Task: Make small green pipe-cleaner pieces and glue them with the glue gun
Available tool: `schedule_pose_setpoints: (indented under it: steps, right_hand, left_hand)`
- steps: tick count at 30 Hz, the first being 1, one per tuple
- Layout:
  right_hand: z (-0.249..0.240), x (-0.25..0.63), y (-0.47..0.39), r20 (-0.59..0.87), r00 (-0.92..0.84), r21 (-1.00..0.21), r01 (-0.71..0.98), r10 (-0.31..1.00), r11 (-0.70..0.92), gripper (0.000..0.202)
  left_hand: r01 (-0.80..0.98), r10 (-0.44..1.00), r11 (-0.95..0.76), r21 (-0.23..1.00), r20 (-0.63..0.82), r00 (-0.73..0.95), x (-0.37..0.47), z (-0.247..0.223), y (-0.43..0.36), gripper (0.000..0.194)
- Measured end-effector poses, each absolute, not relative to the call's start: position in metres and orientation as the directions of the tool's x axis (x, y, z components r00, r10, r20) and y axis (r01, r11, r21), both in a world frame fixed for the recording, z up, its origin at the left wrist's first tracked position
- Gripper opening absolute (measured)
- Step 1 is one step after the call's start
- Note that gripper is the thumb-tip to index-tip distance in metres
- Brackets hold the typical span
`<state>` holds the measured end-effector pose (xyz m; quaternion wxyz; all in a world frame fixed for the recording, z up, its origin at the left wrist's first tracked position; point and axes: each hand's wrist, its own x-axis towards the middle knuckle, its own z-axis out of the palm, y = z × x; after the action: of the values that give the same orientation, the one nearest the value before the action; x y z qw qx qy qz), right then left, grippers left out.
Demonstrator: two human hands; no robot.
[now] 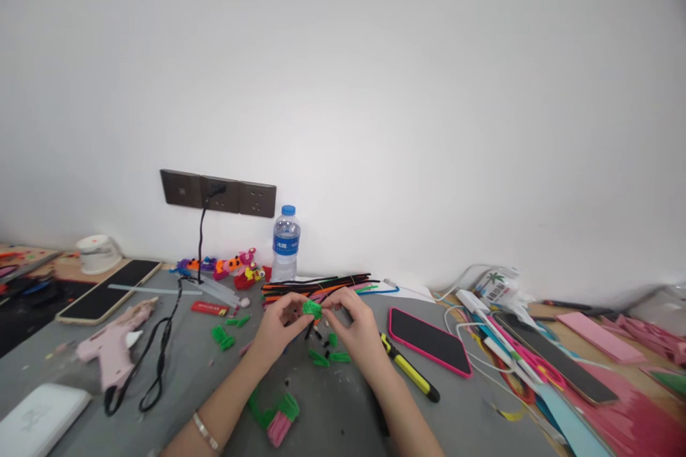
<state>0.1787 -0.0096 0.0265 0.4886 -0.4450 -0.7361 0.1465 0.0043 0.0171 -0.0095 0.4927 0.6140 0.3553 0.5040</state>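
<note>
Both hands meet over the middle of the grey mat (214, 400). A small green fuzzy piece (311, 310) is pinched in my left hand (281, 325), between thumb and fingers. My right hand (351, 321) closes its thumb and fingertips on the right side of the same piece. Just behind the hands lies a bundle of black, orange and other coloured pipe cleaners (316, 287). Bent green pieces (222, 337) rest left of the hands, and more small green and black bits lie between the forearms. Nearer the front is a green and pink fuzzy piece (279, 427).
A water bottle (286, 246) stands by the wall. Left are a pink glue gun (112, 350), its black cord, a phone (110, 291) and a white box (43, 418). Right are a yellow cutter (412, 370), a pink-edged phone (429, 340), cables and coloured sheets.
</note>
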Motion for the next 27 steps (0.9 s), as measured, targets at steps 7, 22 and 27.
schedule_pose_setpoints:
  steps: [7,22,27]
  right_hand:
    - [0.026,0.177,-0.010,0.587,-0.140,-0.647,0.511,0.798,0.566,0.011]
    - [0.028,0.176,-0.012,0.571,-0.126,-0.677,0.486,0.811,0.552,0.010]
    - [0.029,0.173,-0.013,0.581,-0.116,-0.684,0.468,0.806,0.560,0.012]
  left_hand:
    - [-0.064,0.936,-0.259,0.964,0.266,0.230,0.004,-0.009,0.017,0.020]
    - [-0.091,0.934,-0.290,0.953,0.302,0.192,0.003,-0.004,0.015,0.021]
    - [-0.120,0.941,-0.249,0.961,0.270,0.204,0.004,-0.001,0.013,0.022]
